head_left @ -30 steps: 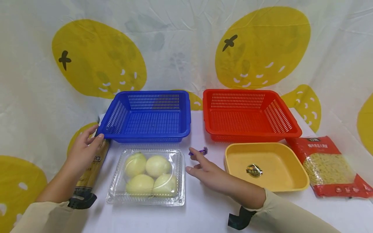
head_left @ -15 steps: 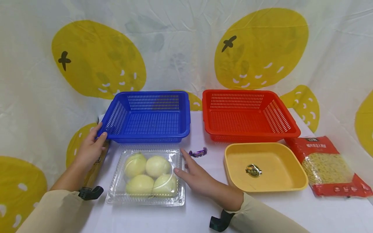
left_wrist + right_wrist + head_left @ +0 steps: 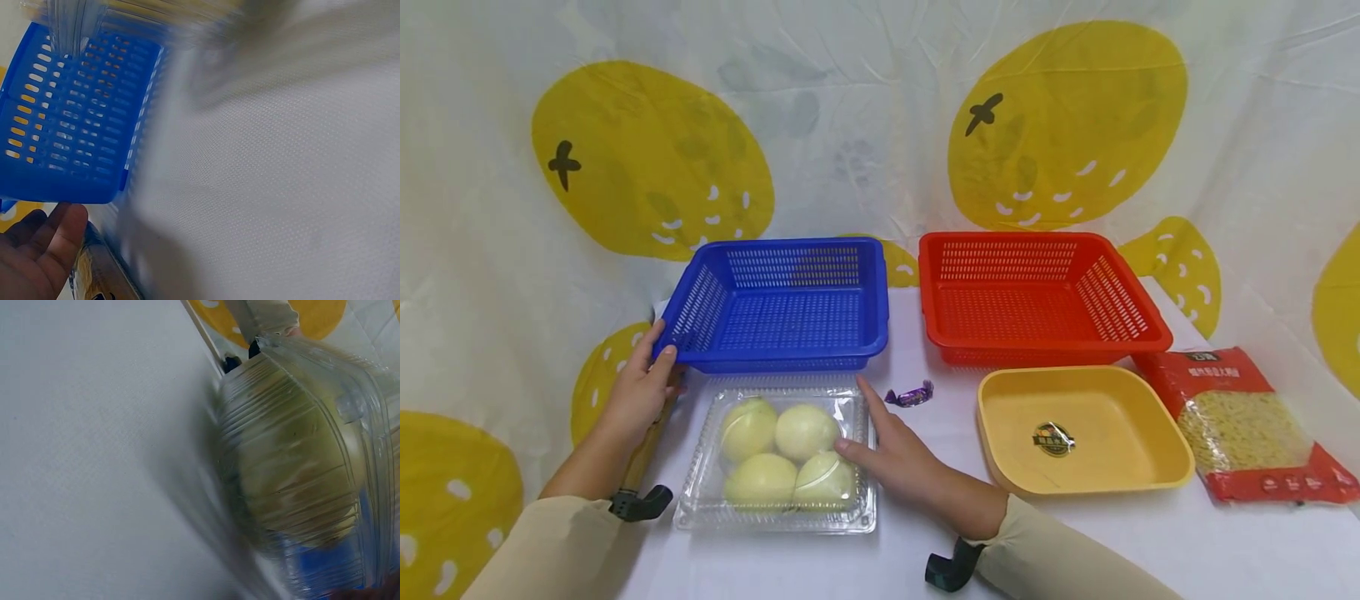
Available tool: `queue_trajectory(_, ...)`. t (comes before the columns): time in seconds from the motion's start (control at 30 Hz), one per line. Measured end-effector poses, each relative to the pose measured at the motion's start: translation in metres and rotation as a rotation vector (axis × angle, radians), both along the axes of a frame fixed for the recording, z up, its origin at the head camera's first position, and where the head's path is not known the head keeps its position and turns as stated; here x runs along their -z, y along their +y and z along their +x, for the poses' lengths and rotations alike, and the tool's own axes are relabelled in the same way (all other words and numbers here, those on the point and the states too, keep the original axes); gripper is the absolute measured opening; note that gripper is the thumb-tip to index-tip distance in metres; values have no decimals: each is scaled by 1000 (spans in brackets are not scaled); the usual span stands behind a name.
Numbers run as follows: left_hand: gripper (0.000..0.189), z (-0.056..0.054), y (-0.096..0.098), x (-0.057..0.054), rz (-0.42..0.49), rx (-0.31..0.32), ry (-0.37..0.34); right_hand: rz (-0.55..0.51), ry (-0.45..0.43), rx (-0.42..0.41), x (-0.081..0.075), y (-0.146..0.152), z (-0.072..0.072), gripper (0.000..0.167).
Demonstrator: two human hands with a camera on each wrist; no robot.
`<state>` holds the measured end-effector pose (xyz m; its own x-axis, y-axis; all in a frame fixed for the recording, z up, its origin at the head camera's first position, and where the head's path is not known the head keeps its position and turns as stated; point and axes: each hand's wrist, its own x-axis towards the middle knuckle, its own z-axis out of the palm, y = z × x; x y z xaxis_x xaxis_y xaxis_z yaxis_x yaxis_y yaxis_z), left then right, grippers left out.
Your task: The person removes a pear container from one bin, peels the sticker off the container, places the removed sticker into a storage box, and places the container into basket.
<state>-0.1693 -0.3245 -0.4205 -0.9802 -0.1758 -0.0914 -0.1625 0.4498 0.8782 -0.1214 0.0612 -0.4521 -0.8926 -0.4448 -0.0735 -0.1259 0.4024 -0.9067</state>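
Head view: blue basket (image 3: pixel 793 357) lies lengthwise left-to-right.

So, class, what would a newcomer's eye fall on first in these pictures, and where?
Probably the bright blue basket and red basket, side by side at the back of the white table. Next, the clear box of four pale round items in front of the blue one, with the right hand at its right edge. Behind them, large yellow shapes stand out on a white cloth.
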Motion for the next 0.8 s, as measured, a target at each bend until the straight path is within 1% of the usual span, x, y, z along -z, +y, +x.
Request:
queue_trajectory(0.17, 65, -1, -2, 3, 7, 9, 14, 33, -5, 0, -4, 1, 0, 100)
queue_trajectory(0.3, 65, -2, -3, 2, 17, 15, 6, 9, -61, 2, -12, 1, 2, 102)
queue_trajectory(0.47, 66, -3, -3, 0, 21, 23, 6, -110, -190, -1, -26, -3, 3, 103)
queue_trajectory(0.57, 65, -2, -3, 0, 21, 32, 9, -181, -268, 4, -32, -5, 3, 100)
queue_trajectory(0.7, 65, -2, -4, 1, 31, 45, 16, -248, -350, 35, -35, -8, 1, 95)
queue_trajectory(0.8, 65, -2, -4, 1, 37, 51, 14, -298, -376, 52, -33, -8, 0, 93)
